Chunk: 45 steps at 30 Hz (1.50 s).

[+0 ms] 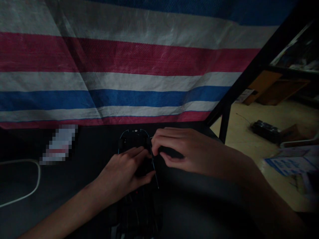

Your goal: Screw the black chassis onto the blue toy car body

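head view, far from bright, has the dark, round-ended object [134, 138] at the middle of the black tabletop [89, 169], its rounded end to the far side, with the near part under the left hand or lost in shadow. the left hand [127, 166] lies across it, fingers curled over the top, thumb and fingertips visibly apart around a dark gap; whether they clamp on the object, one cannot tell. a thin strip [156, 179] runs along the object's right side, just beside the left thumb. the right hand [185, 144] is bent at that side, index finger and thumb curled close; whether they pinch anything is not clear.

to work well here, the left hand would do best to press the object flat and keep its thumb off the strip, while the right fingertips work lightly along the edge. more light would likely help most.

around them, at the far left, a white cable [39, 176] loops over the tabletop, and a blurred-out item [59, 144] lies well apart from the hands. a striped sheet [149, 61] closes off the far side, limiting forward reach. on the right stands a black frame post [225, 122]; beyond it, a black device [266, 130] and a printed packet [290, 163] lie on the floor.
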{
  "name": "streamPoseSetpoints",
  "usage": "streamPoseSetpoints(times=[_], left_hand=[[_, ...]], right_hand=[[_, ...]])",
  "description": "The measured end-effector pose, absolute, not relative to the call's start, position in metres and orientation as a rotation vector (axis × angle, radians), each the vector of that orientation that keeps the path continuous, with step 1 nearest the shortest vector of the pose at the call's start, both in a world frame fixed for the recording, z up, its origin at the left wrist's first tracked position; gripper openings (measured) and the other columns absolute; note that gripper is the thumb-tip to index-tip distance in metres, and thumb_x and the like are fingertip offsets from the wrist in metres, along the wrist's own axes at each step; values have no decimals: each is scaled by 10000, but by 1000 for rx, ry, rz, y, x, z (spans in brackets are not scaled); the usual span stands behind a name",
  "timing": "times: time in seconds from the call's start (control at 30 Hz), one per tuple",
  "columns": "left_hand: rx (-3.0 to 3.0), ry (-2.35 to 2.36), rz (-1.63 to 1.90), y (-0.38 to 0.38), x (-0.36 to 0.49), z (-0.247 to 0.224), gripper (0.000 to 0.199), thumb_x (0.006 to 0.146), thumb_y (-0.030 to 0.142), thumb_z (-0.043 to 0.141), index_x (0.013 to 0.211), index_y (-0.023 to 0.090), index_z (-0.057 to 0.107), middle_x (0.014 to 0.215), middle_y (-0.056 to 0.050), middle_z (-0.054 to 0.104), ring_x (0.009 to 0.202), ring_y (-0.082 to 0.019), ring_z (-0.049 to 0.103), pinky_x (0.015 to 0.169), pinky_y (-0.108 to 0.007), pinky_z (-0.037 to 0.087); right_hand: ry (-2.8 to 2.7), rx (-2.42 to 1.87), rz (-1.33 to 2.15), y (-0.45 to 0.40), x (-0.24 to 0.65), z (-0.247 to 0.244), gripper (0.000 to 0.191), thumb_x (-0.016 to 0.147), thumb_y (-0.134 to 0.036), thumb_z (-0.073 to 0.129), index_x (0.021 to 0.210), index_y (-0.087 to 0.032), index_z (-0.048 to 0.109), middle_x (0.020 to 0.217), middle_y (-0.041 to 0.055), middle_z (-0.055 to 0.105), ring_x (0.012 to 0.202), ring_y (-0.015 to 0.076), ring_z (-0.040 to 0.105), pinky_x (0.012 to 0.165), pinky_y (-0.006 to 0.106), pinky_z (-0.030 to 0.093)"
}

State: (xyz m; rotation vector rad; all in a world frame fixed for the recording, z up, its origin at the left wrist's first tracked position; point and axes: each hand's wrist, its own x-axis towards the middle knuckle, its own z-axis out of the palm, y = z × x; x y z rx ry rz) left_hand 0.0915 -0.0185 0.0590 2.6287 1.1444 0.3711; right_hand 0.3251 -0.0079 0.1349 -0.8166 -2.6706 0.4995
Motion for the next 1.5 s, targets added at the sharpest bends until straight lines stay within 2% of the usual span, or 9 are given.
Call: streamPoseSetpoints(times=[0.3, 0.57, 0.67, 0.8, 0.97, 1.1, 1.2, 1.3, 1.5], left_hand=[[2673, 1158, 443, -19, 90, 53, 239, 934, 394, 660, 1065, 194, 659, 962, -67, 724, 824, -260, 744, 724, -391, 606], [2638, 1136, 371, -18, 89, 56, 177, 953, 363, 636, 1076, 239, 663, 991, -32, 742, 838, -239, 742, 714, -348, 577], [2641, 1139, 389, -19, 90, 58, 198, 952, 357, 637, 1110, 239, 655, 989, -34, 736, 827, -236, 739, 704, -344, 575], [2654, 1147, 401, -20, 90, 58, 191, 951, 370, 634, 1071, 222, 649, 906, -30, 726, 786, -233, 732, 709, -352, 580], [2687, 1107, 445, -18, 87, 50, 117, 924, 322, 653, 957, 210, 657, 845, -28, 707, 761, -240, 734, 715, -367, 596], [2722, 1132, 477, -16, 86, 46, 241, 926, 364, 651, 1080, 179, 647, 935, -73, 726, 800, -272, 744, 693, -392, 610], [2715, 1124, 468, -17, 87, 49, 321, 935, 383, 646, 1190, 188, 628, 1010, -82, 723, 813, -260, 745, 723, -400, 621], [2691, 1135, 437, -18, 89, 52, 309, 940, 381, 644, 1183, 190, 642, 1023, -81, 719, 830, -257, 748, 747, -401, 626], [2675, 1173, 406, -17, 92, 56, 287, 935, 386, 648, 1144, 190, 652, 1087, -94, 715, 863, -262, 751, 740, -400, 624]], right_hand=[[-2681, -688, 497, -11, 307, 125, 319, 859, 77, 429, 941, -205, 554, 1003, 30, 611, 999, 175, 547, 892, 317, 427], [-2238, -488, 1521, 3, 309, 115, 441, 603, 29, 330, 862, -202, 603, 503, -117, 442, 455, 77, 406, 584, 227, 377], [-2096, -391, 1712, 8, 310, 111, 453, 578, 22, 329, 849, -188, 624, 491, -113, 448, 451, 73, 390, 577, 226, 366], [-1967, -426, 1708, 5, 306, 112, 261, 740, 11, 399, 812, -182, 560, 616, -77, 458, 536, 77, 400, 563, 230, 337], [-2107, -634, 1372, -7, 293, 109, 201, 996, -164, 379, 944, -190, 571, 688, -48, 500, 623, 105, 485, 620, 248, 387], [-2350, -850, 614, -13, 284, 102, 223, 1043, -254, 394, 996, -190, 602, 866, 14, 664, 830, 159, 616, 828, 323, 420], [-2422, -1098, 135, -15, 285, 103, 252, 1046, -311, 410, 969, -185, 614, 751, 19, 651, 707, 178, 597, 751, 347, 403], [-2527, -1070, 47, -16, 293, 109, 211, 1053, -289, 430, 1011, -186, 610, 781, 21, 666, 722, 180, 608, 722, 333, 413], [-2607, -801, 236, -15, 313, 126, 149, 1021, -227, 546, 1163, -206, 583, 1160, 60, 670, 1066, 188, 617, 924, 331, 471]])
